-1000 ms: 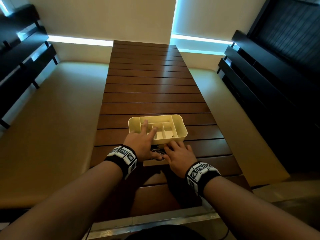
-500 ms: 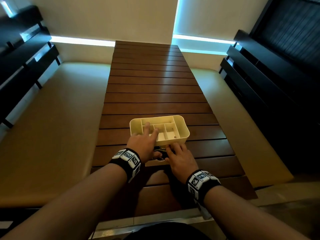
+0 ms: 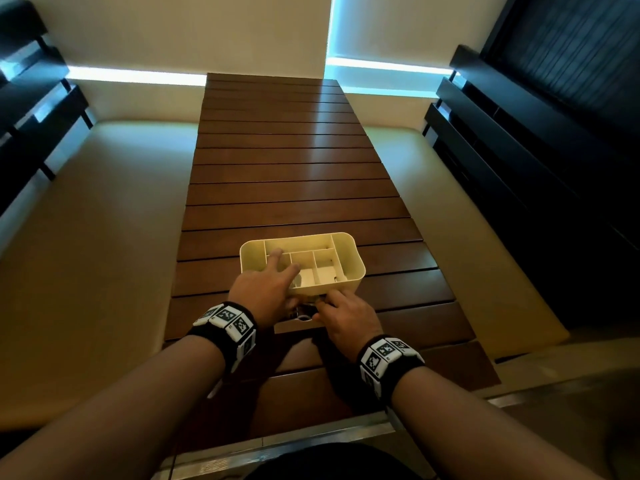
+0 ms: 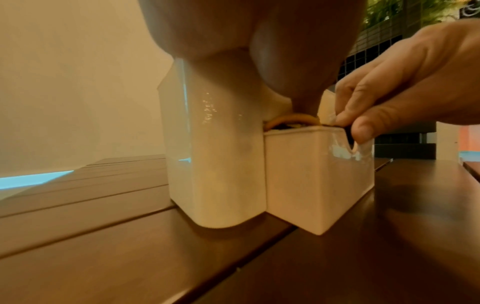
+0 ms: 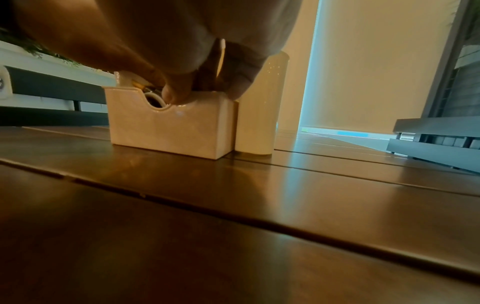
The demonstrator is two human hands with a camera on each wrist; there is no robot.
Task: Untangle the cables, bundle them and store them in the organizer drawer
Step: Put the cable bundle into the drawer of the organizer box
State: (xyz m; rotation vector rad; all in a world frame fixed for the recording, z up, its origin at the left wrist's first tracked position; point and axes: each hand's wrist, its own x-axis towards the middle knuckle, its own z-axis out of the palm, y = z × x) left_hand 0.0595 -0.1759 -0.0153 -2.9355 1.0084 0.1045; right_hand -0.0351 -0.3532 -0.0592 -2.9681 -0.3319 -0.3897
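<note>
Left hand [image 3: 265,289] lies flat-fingered over the organizer [image 3: 349,268]; right hand [image 3: 346,320] pinches the drawer [image 4: 311,174] front's notched edge, cables [image 4: 285,120] inside, on the slatted table [image 3: 294,168].

No readable text; the wristbands [image 3: 227,322] bear only coded markers.
</note>
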